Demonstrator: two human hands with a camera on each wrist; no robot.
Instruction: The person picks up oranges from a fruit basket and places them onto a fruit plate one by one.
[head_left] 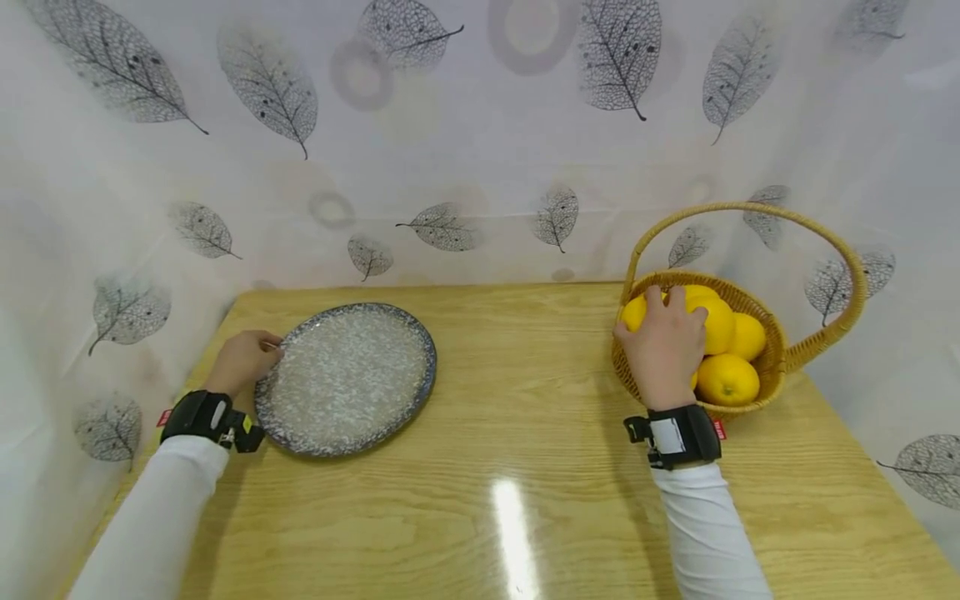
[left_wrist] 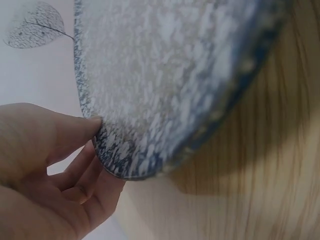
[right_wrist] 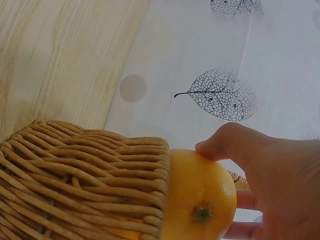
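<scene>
On the left side of the table, a round speckled plate (head_left: 348, 379) has a pale centre and a dark blue-grey rim. My left hand (head_left: 243, 362) pinches its left edge; in the left wrist view the thumb lies on top of the rim and the fingers curl beneath the plate (left_wrist: 150, 75). At the right stands a wicker basket (head_left: 772, 367) with several yellow oranges (head_left: 727, 379). Reaching into it, my right hand (head_left: 666, 346) grips an orange (right_wrist: 200, 187) near the basket's wall. That orange shows a green stem end, with my thumb on its side.
The basket's tall arched handle (head_left: 750, 206) rises over the fruit and leans right. Bare wooden table (head_left: 487, 400) lies between plate and basket. A white leaf-print cloth (head_left: 480, 142) hangs behind the table and along both sides.
</scene>
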